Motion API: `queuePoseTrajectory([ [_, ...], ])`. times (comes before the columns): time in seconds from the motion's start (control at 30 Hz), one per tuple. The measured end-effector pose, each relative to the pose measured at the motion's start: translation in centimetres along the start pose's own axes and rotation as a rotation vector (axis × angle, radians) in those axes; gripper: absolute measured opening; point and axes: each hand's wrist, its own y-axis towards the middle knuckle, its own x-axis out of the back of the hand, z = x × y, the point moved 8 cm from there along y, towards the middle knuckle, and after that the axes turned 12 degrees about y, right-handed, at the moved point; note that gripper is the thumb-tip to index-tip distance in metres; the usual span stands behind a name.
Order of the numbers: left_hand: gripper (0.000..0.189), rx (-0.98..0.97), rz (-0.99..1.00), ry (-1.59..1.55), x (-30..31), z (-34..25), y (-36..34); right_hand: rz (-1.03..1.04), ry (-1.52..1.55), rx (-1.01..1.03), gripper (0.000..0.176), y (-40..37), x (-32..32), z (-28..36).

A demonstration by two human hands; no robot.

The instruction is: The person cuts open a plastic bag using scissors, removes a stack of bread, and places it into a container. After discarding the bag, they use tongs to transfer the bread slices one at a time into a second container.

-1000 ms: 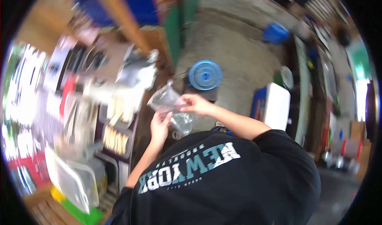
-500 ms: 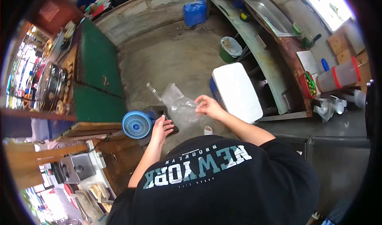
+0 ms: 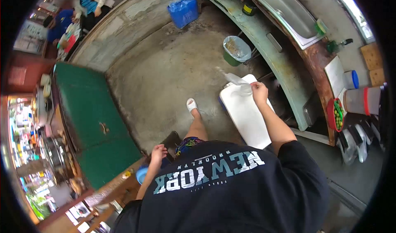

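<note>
My right hand (image 3: 260, 94) pinches a clear plastic bag (image 3: 238, 80), which trails to the left over the white lid of a cooler box (image 3: 247, 119). The bag looks thin and crumpled. Down at my left side, my left hand (image 3: 159, 152) is loosely closed, fingers curled, with nothing visible in it. Just below that hand, part of a blue fan (image 3: 142, 175) shows beside my forearm.
A green cabinet (image 3: 95, 121) stands at the left. A lined green bin (image 3: 236, 51) sits by the counter with a steel sink (image 3: 284, 12). Near the low wall is a blue container (image 3: 182, 10). A red basket (image 3: 335, 114) holds small green fruits. People sit beyond the wall.
My body has turned and stepped forward. My right hand has carried the plastic bag right, over the cooler. My left hand has dropped away from the bag and its fingers have curled.
</note>
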Motion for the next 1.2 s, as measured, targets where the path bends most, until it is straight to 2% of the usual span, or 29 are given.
queuePoseTrajectory([
  [0.07, 0.024, -0.013, 0.077, 0.364, 0.4, -2.9, 4.2, -0.068, -0.335, 0.078, 0.010, 4.3, -1.4, 0.3],
  [0.13, 0.027, -0.448, 0.151, 0.992, 1.0, -8.5, 6.0, -0.079, -0.400, 0.077, 0.007, 8.9, -3.8, -2.1],
  [0.17, 0.029, -0.325, 0.143, 1.204, 2.6, -10.0, 7.2, -0.105, -0.423, 0.112, 0.007, 11.1, -4.7, -2.6],
  [0.2, 0.032, -0.589, 0.288, 1.522, 3.1, -11.3, 8.9, -0.134, -0.443, 0.153, 0.007, 13.5, -5.4, -2.8],
  [0.23, 0.027, -0.506, 0.103, 1.259, 6.6, -11.4, 11.9, -0.117, -0.501, 0.153, 0.006, 15.9, -6.5, -2.8],
  [0.27, 0.021, -0.031, 0.047, 0.536, 8.0, -13.6, 11.3, -0.128, -0.545, 0.190, 0.007, 18.2, -7.6, -2.8],
  [0.3, 0.015, -0.077, 0.049, 0.483, 9.4, -15.5, 12.7, -0.109, -0.570, 0.194, 0.006, 20.6, -9.2, -3.7],
  [0.37, 0.014, 0.080, -0.012, 0.362, 8.9, -22.9, 11.0, -0.094, -0.504, 0.196, 0.007, 25.2, -12.7, -5.8],
  [0.5, 0.014, 0.132, -0.103, 0.579, 11.3, -24.7, 16.2, -0.091, -0.412, 0.095, 0.012, 34.8, -19.6, -12.4],
  [0.57, 0.015, 0.225, -0.103, 0.581, 12.6, -21.9, 19.3, -0.080, -0.450, 0.037, 0.013, 39.7, -23.3, -16.6],
  [0.6, 0.016, 0.163, -0.005, 0.708, 13.0, -19.9, 20.9, -0.071, -0.473, 0.003, 0.014, 41.6, -25.0, -18.8],
  [0.63, 0.017, 0.099, 0.097, 0.827, 13.2, -17.7, 22.4, -0.021, -0.463, -0.021, 0.017, 43.3, -26.9, -20.6],
  [0.7, 0.019, 0.163, 0.149, 0.920, 10.4, -18.6, 25.5, 0.120, -0.528, -0.020, 0.018, 46.6, -31.9, -25.3],
  [0.77, 0.021, 0.445, 0.056, 0.870, 5.7, -22.3, 25.8, 0.269, -0.560, -0.023, 0.019, 48.8, -37.0, -31.4],
  [0.87, 0.022, 0.422, -0.026, 0.854, 3.7, -23.3, 29.9, 0.346, -0.521, -0.007, 0.020, 50.3, -42.6, -34.9],
  [0.97, 0.023, 0.340, -0.013, 0.959, 3.2, -22.2, 32.9, 0.581, -0.658, 0.026, 0.021, 49.2, -50.1, -46.0],
  [1.07, 0.023, 0.522, -0.032, 0.921, 2.5, -22.5, 33.6, 0.580, -0.494, -0.457, 0.024, 48.3, -48.8, -47.2],
  [1.17, 0.024, 0.432, 0.070, 0.926, 1.3, -24.5, 33.3, 0.351, -0.322, -0.675, 0.026, 48.1, -44.1, -45.7],
  [1.2, 0.024, 0.457, 0.073, 0.889, 1.2, -24.8, 32.9, 0.389, -0.403, -0.608, 0.032, 48.1, -42.5, -44.0],
])
